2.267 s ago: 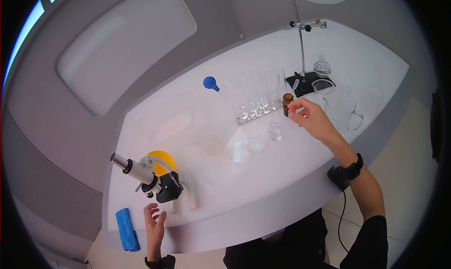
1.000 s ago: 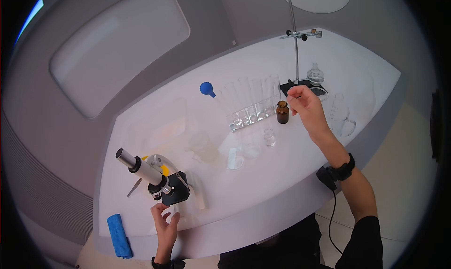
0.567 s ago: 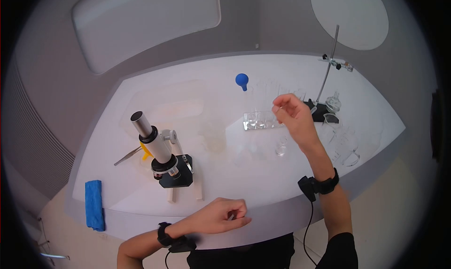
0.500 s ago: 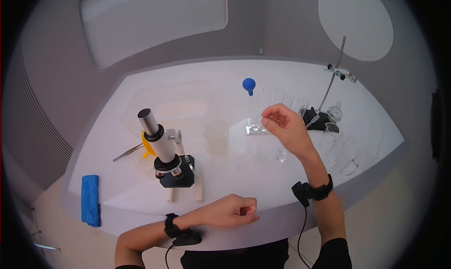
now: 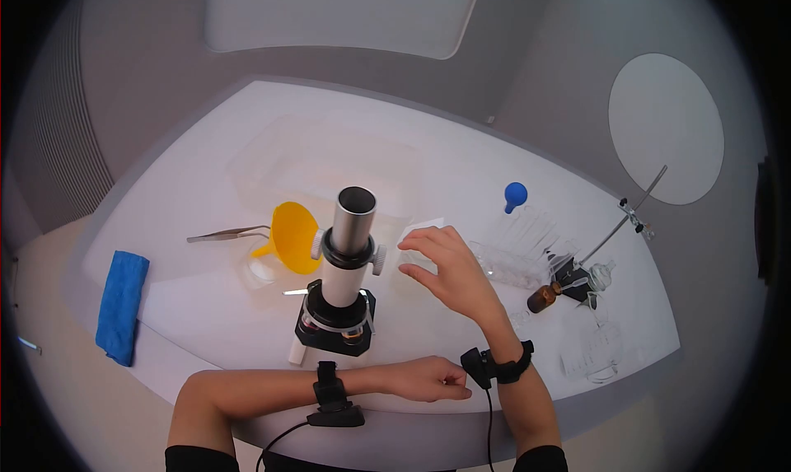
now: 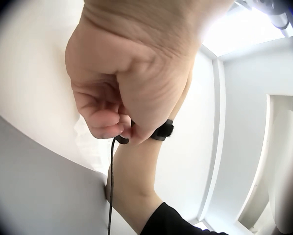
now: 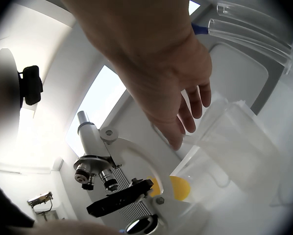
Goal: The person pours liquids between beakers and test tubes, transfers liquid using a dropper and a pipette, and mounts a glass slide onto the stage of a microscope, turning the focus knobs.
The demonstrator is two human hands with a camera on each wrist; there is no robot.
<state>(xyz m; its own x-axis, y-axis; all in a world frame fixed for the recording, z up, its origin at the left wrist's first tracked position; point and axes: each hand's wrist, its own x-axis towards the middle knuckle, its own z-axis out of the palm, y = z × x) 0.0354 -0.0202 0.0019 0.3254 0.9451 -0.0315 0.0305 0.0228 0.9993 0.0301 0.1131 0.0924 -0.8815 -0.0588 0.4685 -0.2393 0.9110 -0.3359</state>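
Observation:
My right hand (image 5: 449, 270) is over the table to the right of the microscope (image 5: 342, 282), fingers extended and thumb apart. In the right wrist view, its thumb and fingers are close to the rim of a cloudy, clear plastic beaker (image 7: 242, 147). My left hand (image 5: 428, 379) is near the table's front edge, below the right forearm. Its fingers are curled in, with the thumb tip against them in the left wrist view; nothing shows between them. Left of the microscope, a yellow funnel (image 5: 295, 237) sits in a clear vessel (image 5: 262, 268), beside metal tweezers (image 5: 222, 235).
To the right are a clear test tube rack (image 5: 503, 266), an amber bottle (image 5: 544, 298), a blue rubber bulb (image 5: 516, 194) and a stand (image 5: 620, 229) with a clamp. A glass jug (image 5: 604, 340) is near the right edge. A blue cloth (image 5: 123, 307) lies far left.
The right hand has moved from the amber bottle leftward past the rack to the plastic beaker, its fingers spreading. The left hand has left the microscope base and moved right, curled. The head view has turned.

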